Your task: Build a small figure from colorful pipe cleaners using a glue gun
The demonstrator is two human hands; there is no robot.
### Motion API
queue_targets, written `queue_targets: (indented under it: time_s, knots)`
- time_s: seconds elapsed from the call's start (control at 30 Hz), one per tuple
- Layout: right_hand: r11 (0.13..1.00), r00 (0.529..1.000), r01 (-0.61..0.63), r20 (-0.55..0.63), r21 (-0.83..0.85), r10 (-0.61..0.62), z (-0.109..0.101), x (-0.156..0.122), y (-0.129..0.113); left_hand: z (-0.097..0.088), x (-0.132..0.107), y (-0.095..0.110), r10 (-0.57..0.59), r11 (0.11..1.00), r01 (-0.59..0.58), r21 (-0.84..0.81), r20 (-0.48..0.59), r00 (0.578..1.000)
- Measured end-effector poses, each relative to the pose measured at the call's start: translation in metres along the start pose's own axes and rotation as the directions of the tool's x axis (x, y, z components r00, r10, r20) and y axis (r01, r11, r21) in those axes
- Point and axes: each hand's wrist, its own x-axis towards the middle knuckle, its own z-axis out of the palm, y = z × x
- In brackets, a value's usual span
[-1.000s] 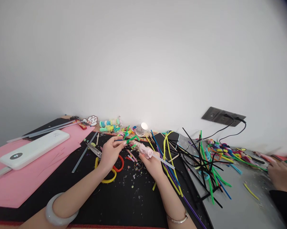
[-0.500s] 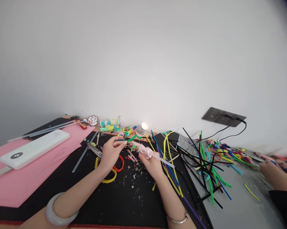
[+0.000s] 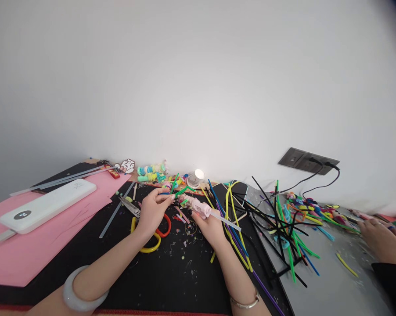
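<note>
Fingers [image 3: 167,198] of your left hand [image 3: 153,210] are pinching narrowly on a green fuzzy pipe cleaner [image 3: 182,191], right at the upper-left tip of a clear plastic stick wrapped in pale pink fuzzy coils [image 3: 198,206]. Your right hand [image 3: 211,228] is cradling that stick from underneath, its fingers closing around the pink wrapped part. The stick's long axis is running from upper left down to lower right, and its bare clear end is poking out past your right hand towards the heap of loose coloured pipe cleaners [image 3: 277,215]. The wrapped tip is lying just to the right of your left fingers, touching them, so your left hand is nearer to it than your right. Your 2 hands are hovering just above the black mat [image 3: 185,281] on the bench, with the yellow-and-red-handled scissors [image 3: 149,248] lying under your left wrist. At the far right, another person's hand [image 3: 382,239] is resting on a grey sheet [image 3: 329,289], well apart from yours.
</note>
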Motion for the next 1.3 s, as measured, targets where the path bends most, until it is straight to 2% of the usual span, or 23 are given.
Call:
queue_targets:
  time_s: [0.23, 0.57, 0.8, 1.3]
  knots:
    - [0.999, 1.000, 0.010, -0.026, -0.047, -0.011, -0.0042, 0.0020, -0.0051, 0.0014, 0.0025, -0.0024, -0.008, 1.000, 0.008, -0.021, 0.003, 1.000]
    - [0.993, 0.995, -0.045, -0.088, -0.110, 0.036, -0.0041, 0.0019, -0.0028, 0.0004, 0.0015, -0.0022, -0.004, 1.000, 0.004, -0.019, 0.006, 1.000]
    - [0.996, 0.993, -0.052, -0.112, -0.071, 0.043, -0.0032, 0.0020, 0.0005, 0.0004, -0.0003, -0.0007, -0.003, 1.000, 0.003, -0.008, 0.007, 1.000]
    - [0.996, 0.999, 0.025, -0.027, -0.091, -0.027, -0.0047, 0.0012, -0.0039, -0.0005, 0.0030, -0.0061, 0.007, 1.000, -0.007, -0.003, 0.005, 1.000]
